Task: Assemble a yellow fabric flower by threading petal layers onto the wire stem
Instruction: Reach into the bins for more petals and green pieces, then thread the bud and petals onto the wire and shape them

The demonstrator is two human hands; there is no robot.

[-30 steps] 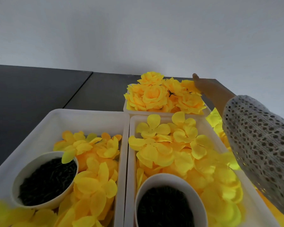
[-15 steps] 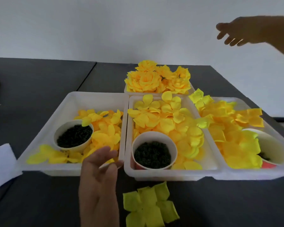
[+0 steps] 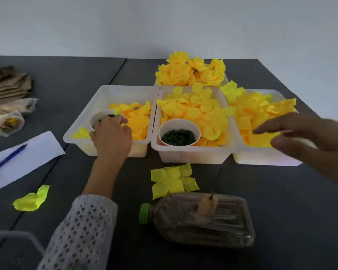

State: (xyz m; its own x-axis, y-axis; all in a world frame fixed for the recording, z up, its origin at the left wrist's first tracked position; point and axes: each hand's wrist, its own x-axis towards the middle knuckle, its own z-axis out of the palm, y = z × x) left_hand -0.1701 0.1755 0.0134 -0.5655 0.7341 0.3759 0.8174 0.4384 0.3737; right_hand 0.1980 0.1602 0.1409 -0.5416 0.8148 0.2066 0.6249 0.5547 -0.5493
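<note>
1. Yellow petals fill three white trays; the left hand (image 3: 110, 133), which half a second ago hovered in front of the trays, now reaches into the left tray (image 3: 105, 94) with its fingers curled down over the small cup (image 3: 100, 116) of dark bits. Whether that grip has already pinched anything I cannot tell.
2. Over on the other side, the right hand (image 3: 308, 137) has dropped from up by the wall to just above the right tray (image 3: 261, 158); it is blurred, fingers spread, holding nothing.
3. To me that reads as a fresh flower being started: the left fetching a centre piece, the right going for a petal layer.
4. No wire stem shows clearly. A flat petal layer (image 3: 174, 179) lies on the table in front of the middle tray (image 3: 191, 156), near a lying bottle (image 3: 199, 219) that has a small stub with a dark tip poking up from its side.
5. Finished flowers (image 3: 189, 72) are heaped in the far tray.
6. Around: a second cup (image 3: 179, 133) in the middle tray, a loose petal (image 3: 31, 198) at the left, paper (image 3: 21, 154) with a blue pen (image 3: 7, 159), cardboard (image 3: 8, 82). Nothing blocks either hand.
</note>
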